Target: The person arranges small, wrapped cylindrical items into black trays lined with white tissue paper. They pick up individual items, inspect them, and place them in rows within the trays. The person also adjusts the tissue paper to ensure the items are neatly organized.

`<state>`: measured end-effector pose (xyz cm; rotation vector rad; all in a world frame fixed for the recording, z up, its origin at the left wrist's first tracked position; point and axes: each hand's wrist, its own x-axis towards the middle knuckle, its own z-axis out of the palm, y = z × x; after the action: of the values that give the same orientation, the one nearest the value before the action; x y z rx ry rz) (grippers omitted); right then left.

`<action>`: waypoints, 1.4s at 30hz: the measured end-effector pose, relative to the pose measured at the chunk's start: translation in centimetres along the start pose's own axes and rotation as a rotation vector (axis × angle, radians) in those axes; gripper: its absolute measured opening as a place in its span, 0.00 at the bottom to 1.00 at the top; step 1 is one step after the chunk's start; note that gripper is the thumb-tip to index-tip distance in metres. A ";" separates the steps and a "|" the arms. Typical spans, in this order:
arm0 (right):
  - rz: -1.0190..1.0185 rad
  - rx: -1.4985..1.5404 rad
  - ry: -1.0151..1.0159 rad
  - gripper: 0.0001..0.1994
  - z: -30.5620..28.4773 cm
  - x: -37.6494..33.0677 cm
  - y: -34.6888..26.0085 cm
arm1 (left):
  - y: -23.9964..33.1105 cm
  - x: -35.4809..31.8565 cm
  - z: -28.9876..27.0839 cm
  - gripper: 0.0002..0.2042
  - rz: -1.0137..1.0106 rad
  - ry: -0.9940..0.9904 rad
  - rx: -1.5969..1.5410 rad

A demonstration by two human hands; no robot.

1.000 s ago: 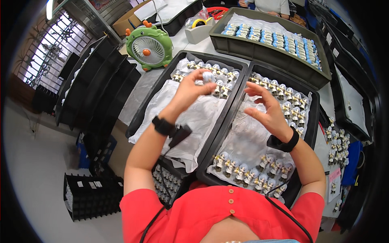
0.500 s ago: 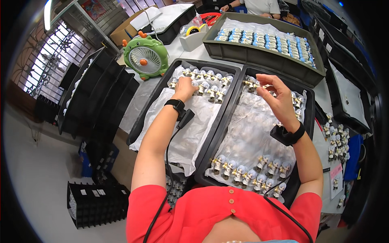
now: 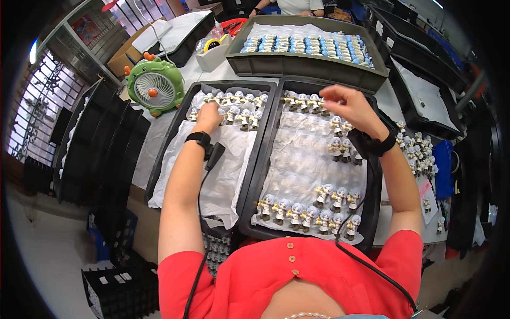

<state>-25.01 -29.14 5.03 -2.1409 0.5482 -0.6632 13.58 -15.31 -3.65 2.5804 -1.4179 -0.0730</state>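
Note:
My left hand (image 3: 209,118) reaches into the left black tray (image 3: 245,181), closed on a small figurine (image 3: 220,112) in its second row; the fingers mostly cover it. Pale-haired figurines (image 3: 244,120) in white outfits lie beside and beyond that hand, on a white liner sheet (image 3: 204,165). Over the far right part of the right black tray (image 3: 245,219), my right hand (image 3: 350,109) hovers with thumb and fingers apart and nothing seen between them. Close to its fingertips is a far row of figurines (image 3: 303,103). More figurines (image 3: 309,217) line that tray's near end.
A green cartoon fan (image 3: 154,90) stands left of the trays, near a tape dispenser (image 3: 213,56). Behind them sits a large olive tray (image 3: 308,68) of blue-and-white figures. Loose figurines (image 3: 419,154) crowd the table at right. Another person's arms show at the back.
The view has shifted, so the trays appear farther left. My right hand has moved right over its tray, uncovering more far-row figurines. My left hand stays at the same spot among the figurines.

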 end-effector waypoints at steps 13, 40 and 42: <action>0.076 -1.050 -0.704 0.22 4.5 -1.4 3.9 | 11.6 -16.3 -9.5 0.18 0.398 -0.415 -1.130; -0.514 -0.013 -0.046 0.37 10.0 -1.8 -4.8 | 13.2 -17.6 -3.8 0.25 0.129 -0.375 -1.939; -0.520 -0.023 -0.041 0.36 10.2 -1.8 -4.2 | 13.3 -17.8 -3.6 0.27 0.149 -0.317 -1.867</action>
<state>-19.42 -19.81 2.47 -2.3285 -0.0356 -0.8898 -6.58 -6.81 1.51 0.8832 -0.7332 -1.1391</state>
